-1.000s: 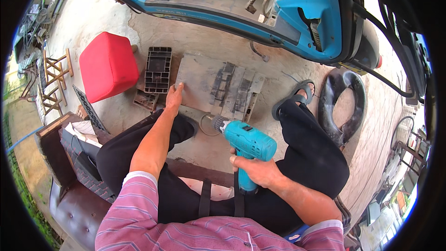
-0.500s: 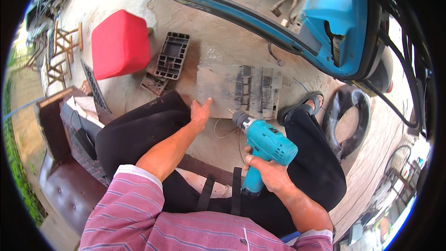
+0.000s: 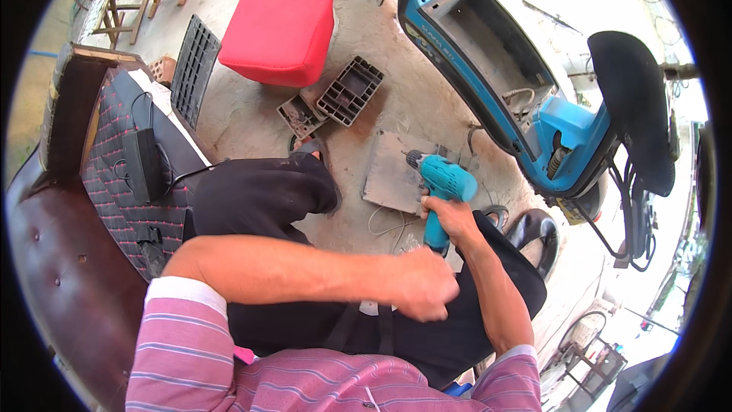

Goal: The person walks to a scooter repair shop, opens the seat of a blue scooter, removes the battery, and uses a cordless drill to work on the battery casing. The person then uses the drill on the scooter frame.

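My right hand (image 3: pixel 450 217) grips the handle of a teal cordless drill (image 3: pixel 446 179), held upright with its chuck pointed forward-left over a dusty grey panel (image 3: pixel 385 179) on the floor. My left hand (image 3: pixel 423 290) is low across my lap, just below the drill, its fingers curled and slightly blurred; what they hold, if anything, I cannot make out. A thin pale cable lies on the floor beside the panel. Black gridded plastic trays (image 3: pixel 351 91) sit beyond my left foot.
A blue electric scooter (image 3: pixel 560 122) stands front-right. A red cushioned stool (image 3: pixel 274 30) is ahead, beside an upright black grille (image 3: pixel 194 69). At left are a brown padded seat (image 3: pixel 65 267) and a black power brick (image 3: pixel 141 164). A black ring-shaped object (image 3: pixel 537 236) lies right.
My left hand has left the panel and come back rightward across my lap, fingers curling. The drill has risen in the picture. The whole view has swung, bringing the seat further into sight.
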### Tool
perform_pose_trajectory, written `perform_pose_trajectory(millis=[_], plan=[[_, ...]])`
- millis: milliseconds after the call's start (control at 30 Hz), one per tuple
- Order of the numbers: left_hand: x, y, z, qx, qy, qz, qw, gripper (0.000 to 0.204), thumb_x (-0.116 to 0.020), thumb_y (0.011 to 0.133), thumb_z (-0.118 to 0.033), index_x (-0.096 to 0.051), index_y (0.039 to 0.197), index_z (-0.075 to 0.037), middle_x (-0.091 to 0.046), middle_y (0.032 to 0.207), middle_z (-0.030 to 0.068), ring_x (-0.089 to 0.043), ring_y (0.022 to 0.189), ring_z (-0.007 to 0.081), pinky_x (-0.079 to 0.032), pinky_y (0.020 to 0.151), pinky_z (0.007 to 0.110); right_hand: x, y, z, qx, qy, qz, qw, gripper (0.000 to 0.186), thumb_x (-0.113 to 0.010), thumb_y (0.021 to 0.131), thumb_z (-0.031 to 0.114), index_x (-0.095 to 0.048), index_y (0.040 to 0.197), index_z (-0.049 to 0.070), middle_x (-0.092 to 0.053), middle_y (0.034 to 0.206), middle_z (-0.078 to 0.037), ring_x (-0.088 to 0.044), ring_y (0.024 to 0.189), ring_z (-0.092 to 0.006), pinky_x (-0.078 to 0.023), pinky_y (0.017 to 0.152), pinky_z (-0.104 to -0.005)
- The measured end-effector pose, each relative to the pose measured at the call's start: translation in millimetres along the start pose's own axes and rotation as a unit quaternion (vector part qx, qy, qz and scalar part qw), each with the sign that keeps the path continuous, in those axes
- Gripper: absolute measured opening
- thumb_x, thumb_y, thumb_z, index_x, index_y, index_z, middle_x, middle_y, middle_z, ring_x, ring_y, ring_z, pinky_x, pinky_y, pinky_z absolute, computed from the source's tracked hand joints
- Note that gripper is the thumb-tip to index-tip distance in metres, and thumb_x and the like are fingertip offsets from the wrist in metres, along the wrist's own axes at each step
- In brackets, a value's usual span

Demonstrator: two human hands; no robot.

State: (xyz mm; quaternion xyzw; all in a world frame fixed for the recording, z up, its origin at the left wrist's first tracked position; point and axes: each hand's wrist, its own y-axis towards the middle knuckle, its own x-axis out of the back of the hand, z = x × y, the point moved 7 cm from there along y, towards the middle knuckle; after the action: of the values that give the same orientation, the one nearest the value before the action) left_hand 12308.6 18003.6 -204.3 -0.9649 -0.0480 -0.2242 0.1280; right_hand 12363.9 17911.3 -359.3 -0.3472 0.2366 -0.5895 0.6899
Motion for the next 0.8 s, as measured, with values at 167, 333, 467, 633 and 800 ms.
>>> perform_pose_trajectory(millis=[167,333,467,633,800], plan=[[-27,-34,4,-0.065,0.089,-0.07,0.991,0.028,-0.071,0.076,-0.03,-0.067,0.081,-0.004,-0.066,0.083,0.0161,-0.067,0.082,0.0323,-0.052,0.071,0.047,-38,46,22,-0.013,-0.09,-0.028,0.995,0.011,-0.065,0.078,0.01,-0.062,0.079,-0.001,-0.062,0.072,-0.006,-0.06,0.067,-0.0156,-0.048,0.063,-0.0312],[-8,-48,35,-0.018,0.142,-0.017,0.99,0.02,-0.07,0.075,-0.027,-0.07,0.084,-0.009,-0.066,0.083,0.0111,-0.066,0.082,0.0241,-0.046,0.068,0.042,-47,86,2,-0.048,-0.1,-0.041,0.993,0.009,-0.067,0.08,0.008,-0.064,0.083,0.0,-0.063,0.074,-0.006,-0.062,0.065,-0.0172,-0.051,0.061,-0.0305],[10,-60,48,0.004,0.126,-0.193,0.973,0.016,-0.064,0.077,-0.02,-0.071,0.083,-0.007,-0.065,0.081,0.0117,-0.064,0.079,0.026,-0.044,0.07,0.041,-60,104,5,-0.054,-0.107,-0.045,0.992,0.008,-0.066,0.08,0.007,-0.064,0.083,0.0,-0.064,0.076,-0.007,-0.062,0.065,-0.0174,-0.052,0.061,-0.0307],[16,-66,60,0.013,0.108,-0.133,0.985,0.016,-0.064,0.075,-0.018,-0.071,0.082,-0.005,-0.065,0.082,0.0123,-0.064,0.081,0.0268,-0.044,0.071,0.043,-63,117,8,-0.064,-0.118,-0.058,0.989,0.009,-0.064,0.08,0.007,-0.064,0.084,-0.001,-0.064,0.075,-0.008,-0.062,0.064,-0.0183,-0.052,0.061,-0.0311],[24,-72,61,0.022,0.105,-0.125,0.986,0.016,-0.065,0.074,-0.016,-0.071,0.083,-0.005,-0.065,0.083,0.0123,-0.065,0.083,0.0267,-0.045,0.072,0.043,-66,128,9,-0.084,-0.128,-0.051,0.987,0.011,-0.063,0.08,0.008,-0.064,0.086,-0.001,-0.063,0.075,-0.009,-0.063,0.064,-0.0187,-0.052,0.06,-0.0312]])
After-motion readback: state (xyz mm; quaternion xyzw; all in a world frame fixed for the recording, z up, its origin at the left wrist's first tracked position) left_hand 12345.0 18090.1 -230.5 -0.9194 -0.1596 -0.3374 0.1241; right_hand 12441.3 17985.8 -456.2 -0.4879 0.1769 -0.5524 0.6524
